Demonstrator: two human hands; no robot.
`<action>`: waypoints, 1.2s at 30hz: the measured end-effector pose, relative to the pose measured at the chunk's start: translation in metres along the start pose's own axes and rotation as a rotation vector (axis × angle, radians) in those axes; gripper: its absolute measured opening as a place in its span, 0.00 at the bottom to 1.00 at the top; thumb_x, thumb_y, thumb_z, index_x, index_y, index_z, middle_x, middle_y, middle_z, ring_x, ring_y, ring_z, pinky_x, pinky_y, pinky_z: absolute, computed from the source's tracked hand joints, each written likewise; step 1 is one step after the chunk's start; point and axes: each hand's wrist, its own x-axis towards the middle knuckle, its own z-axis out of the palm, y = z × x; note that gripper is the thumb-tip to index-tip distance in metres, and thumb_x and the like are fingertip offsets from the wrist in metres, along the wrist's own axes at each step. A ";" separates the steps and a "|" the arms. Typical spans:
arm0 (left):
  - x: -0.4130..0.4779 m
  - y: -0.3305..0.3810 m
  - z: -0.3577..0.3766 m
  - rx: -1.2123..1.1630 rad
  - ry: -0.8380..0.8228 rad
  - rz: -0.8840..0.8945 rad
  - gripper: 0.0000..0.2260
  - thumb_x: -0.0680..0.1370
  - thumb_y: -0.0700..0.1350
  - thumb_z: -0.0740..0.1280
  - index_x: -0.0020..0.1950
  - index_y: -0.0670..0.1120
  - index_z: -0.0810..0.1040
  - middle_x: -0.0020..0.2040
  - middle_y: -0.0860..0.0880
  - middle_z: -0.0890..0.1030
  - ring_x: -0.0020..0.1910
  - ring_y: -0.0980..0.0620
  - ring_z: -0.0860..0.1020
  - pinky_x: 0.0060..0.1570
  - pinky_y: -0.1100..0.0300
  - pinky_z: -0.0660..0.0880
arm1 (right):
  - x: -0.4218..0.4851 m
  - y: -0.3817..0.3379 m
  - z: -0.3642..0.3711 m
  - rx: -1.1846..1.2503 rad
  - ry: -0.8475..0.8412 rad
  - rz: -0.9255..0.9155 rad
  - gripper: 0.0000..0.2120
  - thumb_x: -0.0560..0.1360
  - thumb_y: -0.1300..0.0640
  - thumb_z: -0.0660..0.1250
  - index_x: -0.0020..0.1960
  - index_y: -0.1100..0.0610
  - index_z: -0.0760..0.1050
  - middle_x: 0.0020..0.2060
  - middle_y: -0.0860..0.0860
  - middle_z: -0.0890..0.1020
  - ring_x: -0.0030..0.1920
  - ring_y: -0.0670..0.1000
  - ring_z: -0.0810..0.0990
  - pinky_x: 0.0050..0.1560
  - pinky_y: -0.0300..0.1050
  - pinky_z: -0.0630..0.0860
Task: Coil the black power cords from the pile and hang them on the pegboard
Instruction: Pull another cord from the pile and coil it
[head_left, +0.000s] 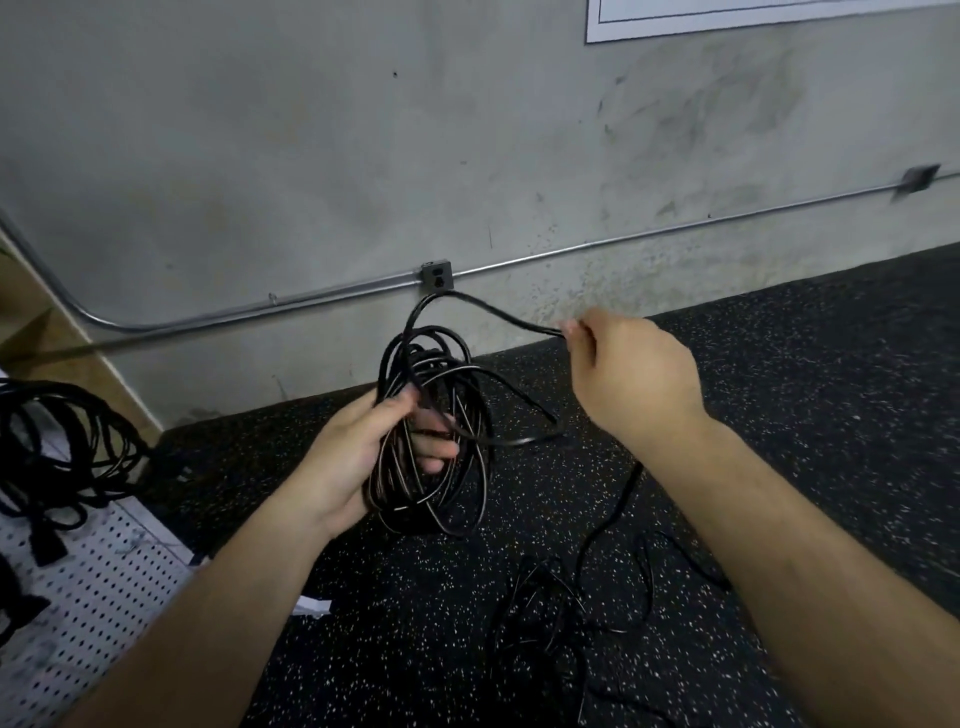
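**Half-wound cord held between two hands**

The left hand (358, 452) grips a coil of black power cord (395, 488), thumb over the front of the bundle and fingers curled through its middle. The loops are glossy, smooth and roughly oval, and they hang below the palm in an uneven stack. From the top of the coil one strand (467, 299) arcs up and across to the right hand (628, 374), which pinches it between thumb and fingertips with the other fingers curled in. The right hand is higher than the left and well apart from it.

Below the right wrist a loose length of the same cord (618, 499) trails down to a thin, tangled pile of black cord (540, 613) on the floor, between the two forearms and nearer the person than the hands.

The floor (779, 415) is dark rubber flecked with white. Left of the left forearm lies a white perforated pegboard (104, 587), with thick bundles of black cords (52, 441) at its far end. Beyond both hands stands a rough, stained concrete wall (311, 156), crossed by a round metal conduit (571, 249) that runs through a small square outlet box (436, 275) just above the coil.
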 end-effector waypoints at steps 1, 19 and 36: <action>-0.001 0.001 0.001 -0.036 -0.004 -0.014 0.09 0.81 0.46 0.65 0.54 0.40 0.76 0.42 0.42 0.86 0.34 0.47 0.84 0.31 0.58 0.81 | 0.000 0.002 0.001 -0.018 -0.006 0.035 0.15 0.86 0.48 0.53 0.46 0.54 0.69 0.30 0.47 0.71 0.27 0.50 0.70 0.29 0.44 0.64; 0.004 -0.006 -0.003 0.206 0.099 0.120 0.11 0.81 0.48 0.69 0.42 0.43 0.77 0.33 0.48 0.78 0.31 0.50 0.74 0.34 0.59 0.75 | -0.022 -0.018 0.017 0.763 -0.118 0.313 0.10 0.86 0.51 0.53 0.55 0.54 0.71 0.41 0.50 0.81 0.32 0.45 0.74 0.31 0.41 0.70; 0.011 -0.002 0.003 -0.242 0.155 0.008 0.11 0.77 0.51 0.69 0.52 0.43 0.79 0.43 0.47 0.86 0.40 0.51 0.85 0.34 0.60 0.80 | -0.040 -0.025 0.035 0.692 -0.488 0.171 0.15 0.78 0.42 0.69 0.55 0.51 0.72 0.43 0.46 0.80 0.39 0.44 0.77 0.39 0.40 0.74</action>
